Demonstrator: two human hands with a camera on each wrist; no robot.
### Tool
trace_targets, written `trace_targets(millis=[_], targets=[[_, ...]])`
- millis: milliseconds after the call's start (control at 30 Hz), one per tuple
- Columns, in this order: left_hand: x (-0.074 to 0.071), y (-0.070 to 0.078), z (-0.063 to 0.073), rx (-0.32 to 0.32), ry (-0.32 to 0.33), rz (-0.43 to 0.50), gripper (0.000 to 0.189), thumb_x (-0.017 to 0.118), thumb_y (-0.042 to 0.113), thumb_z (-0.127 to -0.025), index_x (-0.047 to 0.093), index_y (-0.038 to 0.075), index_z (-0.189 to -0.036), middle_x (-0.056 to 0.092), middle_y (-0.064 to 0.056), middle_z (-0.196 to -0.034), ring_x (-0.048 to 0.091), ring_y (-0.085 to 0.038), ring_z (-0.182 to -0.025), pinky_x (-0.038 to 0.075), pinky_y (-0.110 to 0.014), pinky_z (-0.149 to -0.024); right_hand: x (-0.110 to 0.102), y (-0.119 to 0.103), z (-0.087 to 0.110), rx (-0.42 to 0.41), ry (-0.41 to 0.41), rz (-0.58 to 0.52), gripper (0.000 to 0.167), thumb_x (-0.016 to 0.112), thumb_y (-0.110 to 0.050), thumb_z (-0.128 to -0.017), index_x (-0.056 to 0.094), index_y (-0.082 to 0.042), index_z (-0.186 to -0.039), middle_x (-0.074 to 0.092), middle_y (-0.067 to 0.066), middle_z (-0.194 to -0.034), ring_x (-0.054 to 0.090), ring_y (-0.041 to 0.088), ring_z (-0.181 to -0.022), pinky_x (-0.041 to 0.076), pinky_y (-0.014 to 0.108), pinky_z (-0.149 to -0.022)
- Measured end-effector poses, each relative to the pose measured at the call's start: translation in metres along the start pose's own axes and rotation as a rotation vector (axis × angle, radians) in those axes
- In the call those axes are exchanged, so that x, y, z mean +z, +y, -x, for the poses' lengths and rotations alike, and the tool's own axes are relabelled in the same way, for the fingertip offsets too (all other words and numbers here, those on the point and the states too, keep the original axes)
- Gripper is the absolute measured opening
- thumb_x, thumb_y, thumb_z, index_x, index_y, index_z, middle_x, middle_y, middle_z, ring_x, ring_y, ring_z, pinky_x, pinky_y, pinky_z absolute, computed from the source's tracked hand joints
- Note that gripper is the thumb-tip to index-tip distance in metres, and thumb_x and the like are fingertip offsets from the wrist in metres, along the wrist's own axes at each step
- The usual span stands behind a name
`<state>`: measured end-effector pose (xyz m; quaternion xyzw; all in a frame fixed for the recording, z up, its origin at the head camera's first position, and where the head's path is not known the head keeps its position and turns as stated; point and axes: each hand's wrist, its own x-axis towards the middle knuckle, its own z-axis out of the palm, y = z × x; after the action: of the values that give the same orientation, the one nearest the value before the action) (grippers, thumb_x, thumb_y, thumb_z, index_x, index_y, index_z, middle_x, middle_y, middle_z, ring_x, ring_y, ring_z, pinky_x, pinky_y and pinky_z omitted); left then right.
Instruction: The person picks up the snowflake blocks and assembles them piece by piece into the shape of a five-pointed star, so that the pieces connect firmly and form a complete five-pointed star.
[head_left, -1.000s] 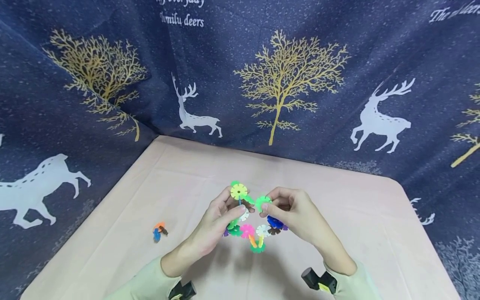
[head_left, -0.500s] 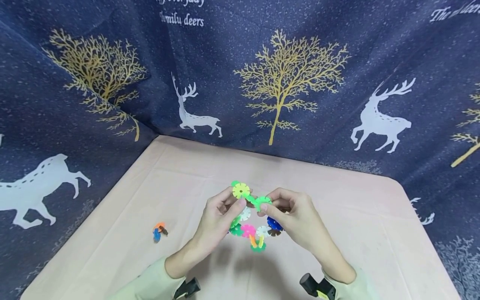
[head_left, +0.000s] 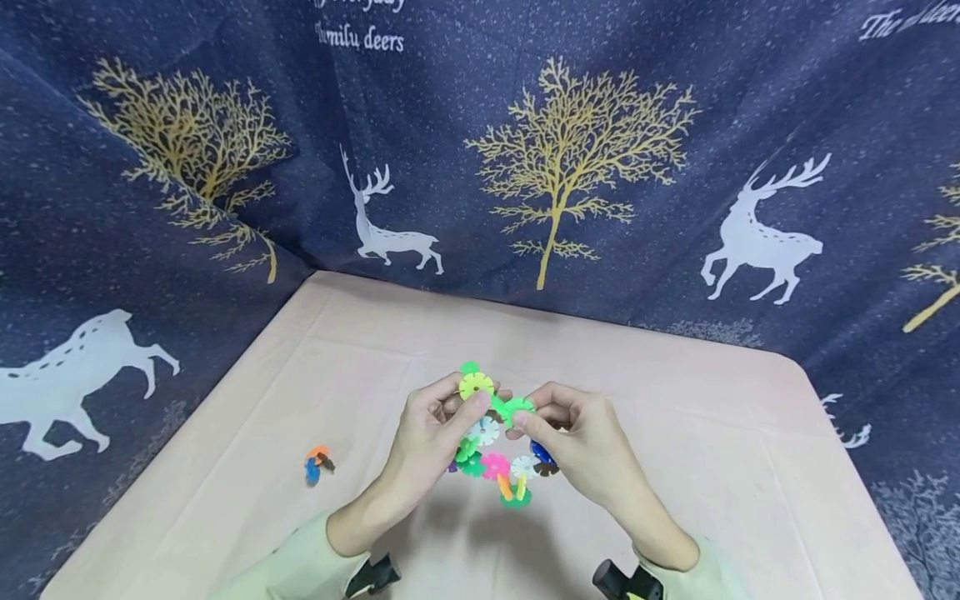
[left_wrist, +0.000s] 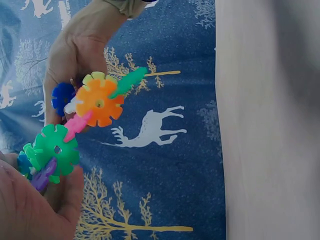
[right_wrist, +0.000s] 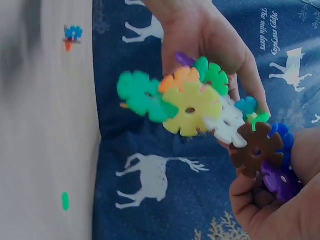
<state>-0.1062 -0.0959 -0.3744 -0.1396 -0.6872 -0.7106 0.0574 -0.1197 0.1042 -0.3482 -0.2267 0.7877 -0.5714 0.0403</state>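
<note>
Both hands hold a loop of joined plastic snowflake discs above the table. My left hand [head_left: 423,437] pinches it near the yellow disc [head_left: 476,386] at the upper left. Between right thumb and fingers, my right hand [head_left: 596,442] pinches a bright green disc [head_left: 519,408], which meets a green piece beside the left thumb; whether they interlock is hard to tell. Pink [head_left: 495,465], white and dark green discs hang along the lower side. An orange disc [left_wrist: 90,100] shows in the left wrist view, a brown disc [right_wrist: 247,145] in the right wrist view. Fingers hide part of the loop.
A small cluster of orange [head_left: 318,452], blue and brown discs lies on the pale pink tablecloth [head_left: 225,517], left of the hands. The right wrist view shows a loose green piece [right_wrist: 65,201] on the cloth. A dark blue deer-print curtain [head_left: 465,167] stands behind the table.
The hands have drawn slightly closer, the right one shifting left. The bright green disc has come nearer the left thumb, which has moved up toward the yellow disc.
</note>
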Motion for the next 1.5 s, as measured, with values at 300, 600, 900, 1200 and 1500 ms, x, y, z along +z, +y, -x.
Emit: trace_targets(millis=[300, 600, 900, 1200, 1500], targets=[[0.003, 0.002, -0.002, 0.003, -0.021, 0.021, 0.02, 0.062, 0.016, -0.1, 0.07, 0.002, -0.113, 0.076, -0.008, -0.091, 0.068, -0.012, -0.071, 0.056, -0.025, -0.06, 0.001, 0.004, 0.002, 0.043, 0.04, -0.04, 0.007, 0.069, -0.013, -0.095, 0.068, -0.006, -0.093, 0.075, 0.005, -0.078, 0.058, 0.012, -0.05, 0.055, 0.036, -0.046], [0.003, 0.005, -0.001, -0.02, -0.015, 0.035, 0.023, 0.063, 0.017, -0.099, 0.069, 0.001, -0.115, 0.066, -0.005, -0.068, 0.058, -0.007, -0.061, 0.051, -0.021, -0.055, 0.0, 0.001, 0.001, 0.002, 0.06, -0.045, 0.012, 0.069, -0.015, -0.095, 0.067, -0.003, -0.093, 0.074, 0.009, -0.078, 0.057, 0.012, -0.049, 0.054, 0.034, -0.044], [0.005, 0.001, -0.002, -0.082, -0.148, 0.039, 0.036, 0.052, 0.025, -0.106, 0.057, 0.005, -0.136, 0.071, -0.016, -0.11, 0.072, -0.02, -0.093, 0.059, -0.031, -0.075, -0.009, 0.003, -0.004, 0.073, 0.016, -0.023, 0.013, 0.069, -0.017, -0.096, 0.068, -0.003, -0.097, 0.075, 0.008, -0.08, 0.06, 0.013, -0.055, 0.053, 0.032, -0.048], [0.004, -0.008, 0.008, -0.138, -0.119, 0.028, 0.034, 0.053, 0.028, -0.105, 0.057, 0.01, -0.134, 0.072, -0.012, -0.106, 0.071, -0.025, -0.092, 0.06, -0.038, -0.075, -0.006, 0.005, -0.01, 0.124, -0.074, -0.031, 0.015, 0.064, -0.021, -0.1, 0.07, -0.007, -0.101, 0.071, 0.01, -0.079, 0.063, 0.024, -0.063, 0.056, 0.035, -0.05], [-0.006, -0.002, 0.012, -0.177, -0.035, 0.071, 0.035, 0.056, 0.027, -0.104, 0.06, 0.012, -0.136, 0.066, -0.01, -0.127, 0.068, -0.021, -0.1, 0.057, -0.032, -0.082, -0.009, 0.014, -0.02, 0.02, -0.074, -0.066, 0.031, 0.049, -0.023, -0.107, 0.069, 0.0, -0.107, 0.072, 0.012, -0.093, 0.068, 0.02, -0.083, 0.057, 0.031, -0.073]])
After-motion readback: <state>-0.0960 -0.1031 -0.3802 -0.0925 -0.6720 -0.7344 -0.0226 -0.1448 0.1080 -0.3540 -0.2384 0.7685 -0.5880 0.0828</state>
